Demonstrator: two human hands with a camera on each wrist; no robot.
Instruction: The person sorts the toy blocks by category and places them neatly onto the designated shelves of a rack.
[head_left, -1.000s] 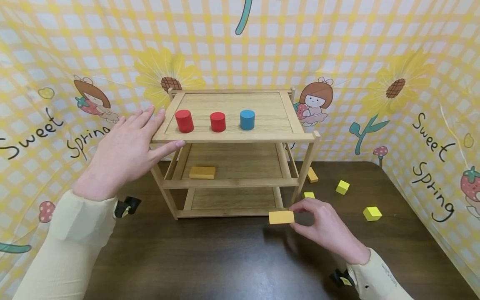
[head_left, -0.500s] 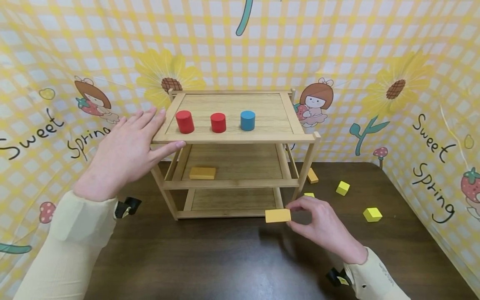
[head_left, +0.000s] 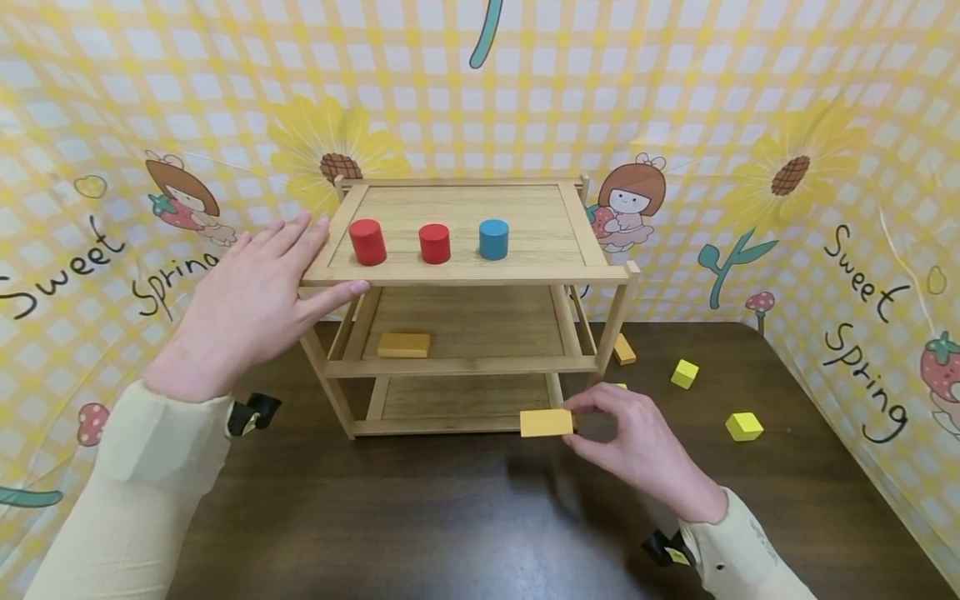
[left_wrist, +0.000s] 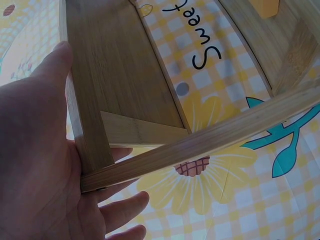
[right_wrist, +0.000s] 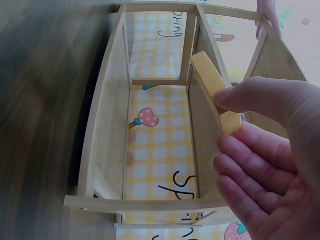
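My right hand pinches an orange rectangular block between thumb and fingers, in front of the bottom tier of a wooden three-tier shelf. In the right wrist view the same block overlaps the shelf frame, with the thumb on its near end. My left hand rests on the shelf's top left corner, fingers straight and thumb along the front edge. On the top tier stand two red cylinders and one blue cylinder. Another orange block lies on the middle tier at the left.
Yellow cubes and one more orange block lie on the dark table right of the shelf. One cube is mostly hidden behind my right hand. A checked cloth with printed flowers hangs behind and at both sides.
My right hand has moved a little left and up with the orange block, closer to the bottom tier. The left hand stays in place on the shelf corner.
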